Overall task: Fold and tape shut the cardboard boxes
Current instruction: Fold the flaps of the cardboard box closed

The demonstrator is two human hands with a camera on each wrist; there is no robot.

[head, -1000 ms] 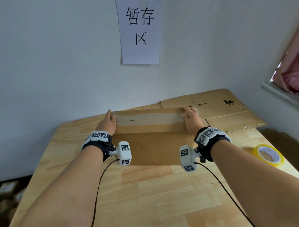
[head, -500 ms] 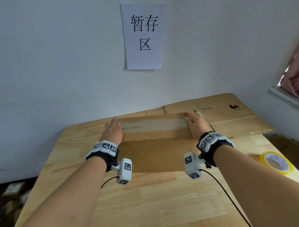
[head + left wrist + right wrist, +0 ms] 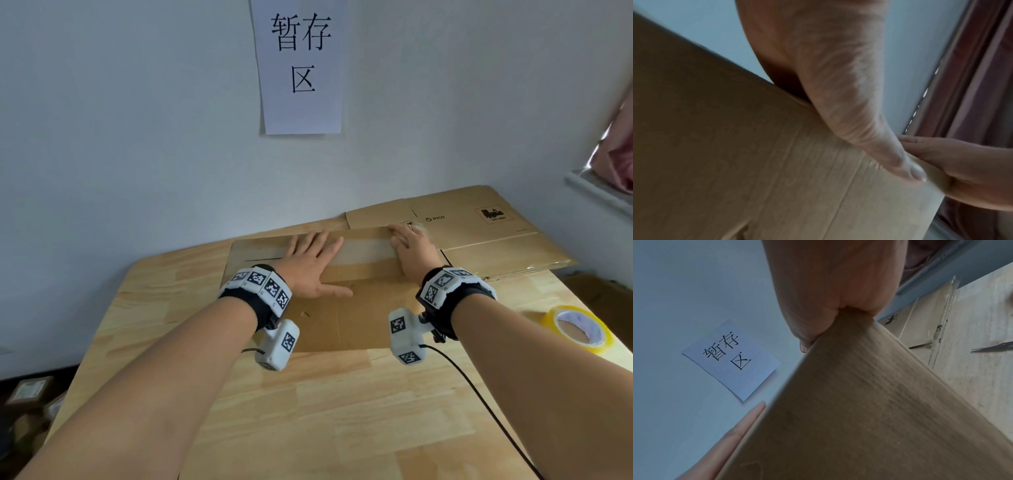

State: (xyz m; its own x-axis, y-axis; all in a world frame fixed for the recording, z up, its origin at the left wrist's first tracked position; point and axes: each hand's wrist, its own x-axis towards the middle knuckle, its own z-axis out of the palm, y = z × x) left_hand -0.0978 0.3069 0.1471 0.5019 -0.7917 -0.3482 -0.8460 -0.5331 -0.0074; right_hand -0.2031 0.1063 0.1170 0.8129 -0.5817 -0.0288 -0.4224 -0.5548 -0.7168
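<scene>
Under both flat hands (image 3: 313, 265) (image 3: 412, 253), taped box (image 3: 342, 308), seemingly pressed

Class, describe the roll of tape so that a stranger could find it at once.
Start at the wooden table and go to its right edge, past the right hand. The roll of tape lies flat there, alone: a yellowish ring, unlike the brown cardboard sheets.

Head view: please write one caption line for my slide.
Both hands, left hand and right hand, press flat on a taped cardboard box; tape roll beside.
</scene>
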